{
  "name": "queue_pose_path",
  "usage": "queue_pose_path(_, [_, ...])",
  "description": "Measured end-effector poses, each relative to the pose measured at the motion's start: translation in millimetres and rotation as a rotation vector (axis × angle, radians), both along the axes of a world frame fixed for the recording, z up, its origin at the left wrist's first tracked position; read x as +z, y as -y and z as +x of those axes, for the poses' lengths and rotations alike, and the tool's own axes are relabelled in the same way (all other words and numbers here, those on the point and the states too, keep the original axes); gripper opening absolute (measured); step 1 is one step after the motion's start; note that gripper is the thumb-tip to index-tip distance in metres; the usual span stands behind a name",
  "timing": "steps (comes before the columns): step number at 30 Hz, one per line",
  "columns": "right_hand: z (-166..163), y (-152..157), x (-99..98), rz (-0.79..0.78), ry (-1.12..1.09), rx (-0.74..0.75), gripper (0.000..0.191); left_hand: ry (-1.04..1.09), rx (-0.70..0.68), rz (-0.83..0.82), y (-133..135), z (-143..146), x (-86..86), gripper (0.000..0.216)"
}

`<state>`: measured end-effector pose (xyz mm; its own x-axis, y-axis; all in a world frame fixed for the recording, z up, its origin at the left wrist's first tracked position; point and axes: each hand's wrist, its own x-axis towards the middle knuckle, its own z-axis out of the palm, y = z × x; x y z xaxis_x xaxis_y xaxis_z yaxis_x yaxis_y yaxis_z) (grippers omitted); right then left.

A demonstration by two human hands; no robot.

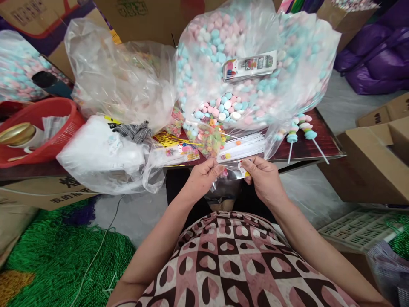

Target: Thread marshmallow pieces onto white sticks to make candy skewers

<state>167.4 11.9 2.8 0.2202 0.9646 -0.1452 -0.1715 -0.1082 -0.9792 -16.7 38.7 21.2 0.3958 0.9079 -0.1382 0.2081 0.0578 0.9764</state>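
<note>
A small clear plastic bag [232, 171] with a coloured print is stretched between my two hands, just off the table's front edge. My left hand [204, 175] pinches one end of it, and my right hand [262, 175] grips the other near the printed part. Right behind my hands lie white sticks [246, 147] and loose ring-shaped gummies [207, 137]. A stack of printed bags [179, 153] is to the left of them. Two candy skewers [291, 134] with white sticks rest at the table's right end.
A large bag of pink, blue and white candies [262, 94] fills the table's back, with printed packets [249, 66] on top. To the left are a white plastic bag [102, 153] and a red basket [68, 128]. Cardboard boxes [377, 166] stand at right; green cord [70, 251] covers the floor at left.
</note>
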Motion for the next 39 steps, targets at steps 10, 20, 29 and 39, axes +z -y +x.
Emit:
queue_pose_path(10, [-1, 7, 0.1, -0.033, -0.163, 0.108, 0.035, -0.076, -0.038, 0.047, 1, 12, -5.4, 0.023])
queue_pose_path(20, [1, 5, -5.3, -0.058, -0.090, 0.089, 0.033, 0.110, 0.137, -0.148, 2, 22, -26.0, 0.035])
queue_pose_path(29, [17, 2, -0.1, -0.054, 0.041, 0.050, 0.050, 0.249, 0.098, -0.240, -2, 35, -24.5, 0.035])
queue_pose_path(39, [35, 4, 4.5, 0.046, 0.336, 0.097, 0.055, 0.325, 0.259, -0.248, -3, 47, -24.6, 0.042])
